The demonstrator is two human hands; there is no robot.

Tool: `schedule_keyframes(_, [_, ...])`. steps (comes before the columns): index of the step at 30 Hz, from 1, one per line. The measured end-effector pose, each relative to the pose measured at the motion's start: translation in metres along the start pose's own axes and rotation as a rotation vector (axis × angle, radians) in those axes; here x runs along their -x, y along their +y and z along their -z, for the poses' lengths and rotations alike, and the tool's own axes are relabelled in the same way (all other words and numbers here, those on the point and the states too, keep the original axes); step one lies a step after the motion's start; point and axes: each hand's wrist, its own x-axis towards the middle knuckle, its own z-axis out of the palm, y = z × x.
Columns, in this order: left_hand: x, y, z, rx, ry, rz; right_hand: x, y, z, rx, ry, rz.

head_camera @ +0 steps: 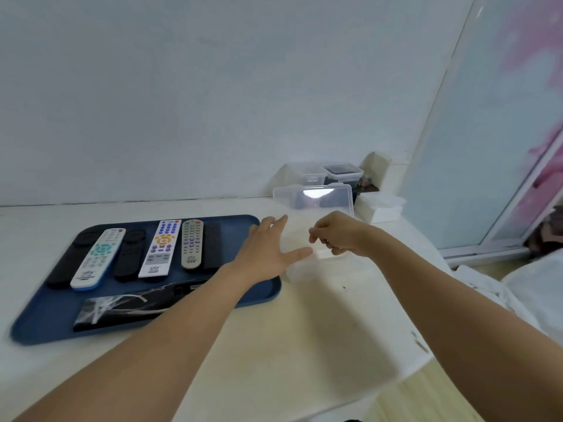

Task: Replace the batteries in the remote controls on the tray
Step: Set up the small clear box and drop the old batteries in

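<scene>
No text is legible; the markings on the remote controls are blurred.

free: bare counter near, right of blue tray | blocked left: tray rim, row of remotes | blocked far right: clear plastic boxes against wall | middle: translucent box beside tray

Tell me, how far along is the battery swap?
Barely begun, it seems. Done: nothing visible; the remotes lie in a row, some face up, on the tray, none being handled. In hand: both hands are at a clear box beside the tray, the left hand spread on it, the right hand pinching its edge. Left: every remote. No batteries are visible.
</scene>
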Motion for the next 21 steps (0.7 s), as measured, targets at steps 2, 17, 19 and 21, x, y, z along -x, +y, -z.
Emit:
schedule_keyframes(2, [0.002, -0.004, -0.001, 0.037, 0.009, -0.005, -0.004, 0.009, -0.004, -0.047, -0.007, -0.047])
schedule_keyframes(17, [0.105, -0.100, 0.118, 0.315, 0.493, 0.054, 0.077, -0.134, -0.110, -0.135, -0.121, 0.584])
schedule_keyframes(19, [0.129, -0.138, 0.136, 0.194, 0.726, 0.185, 0.067, -0.164, -0.160, -0.132, -0.143, 0.614])
schedule_keyframes(21, [0.157, -0.179, 0.152, -0.046, 0.949, 0.414, 0.056, -0.191, -0.199, -0.152, -0.160, 0.612])
